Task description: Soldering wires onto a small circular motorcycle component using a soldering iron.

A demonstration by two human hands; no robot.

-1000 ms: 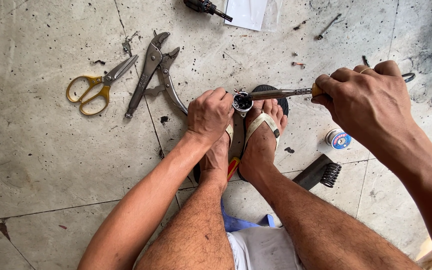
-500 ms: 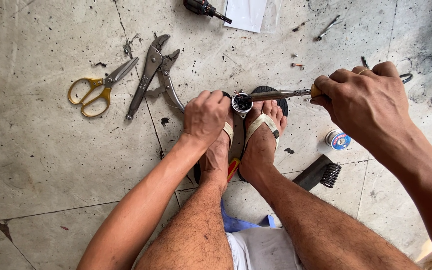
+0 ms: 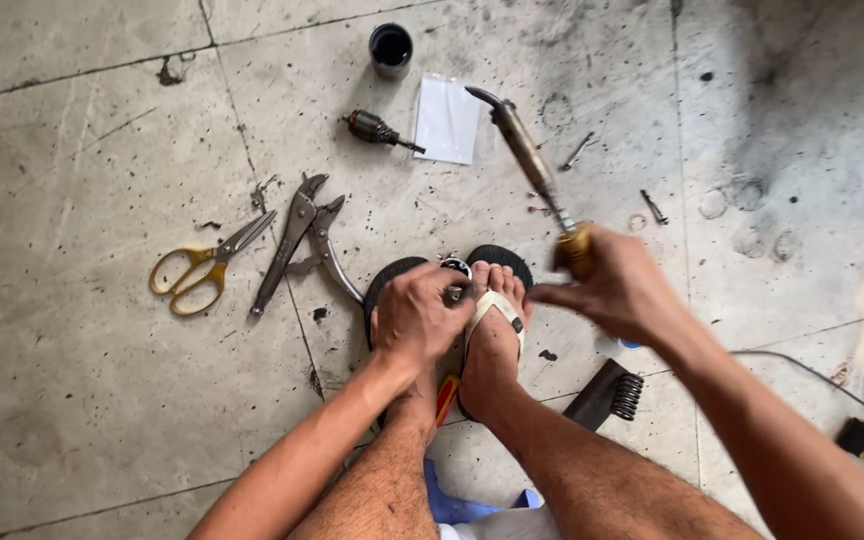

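Grey concrete floor (image 3: pixel 72 380) carries everything. Left hand (image 3: pixel 420 318), fingers curled shut, pins a small round part (image 3: pixel 455 267) between the sandalled feet (image 3: pixel 492 345) near the floor's middle. Right hand (image 3: pixel 612 285), fingers wrapped tight on the handle, lifts the soldering iron (image 3: pixel 524 150) tip-up. Swung low, that tip could burn toes or knuckles; pliers (image 3: pixel 304 245) and scissors (image 3: pixel 197 270) lie apart.

Raised soldering iron (image 3: pixel 530 160), tip tilted upward

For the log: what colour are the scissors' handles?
Yellow; the scissors lie left of the locking pliers, seen in the head view.
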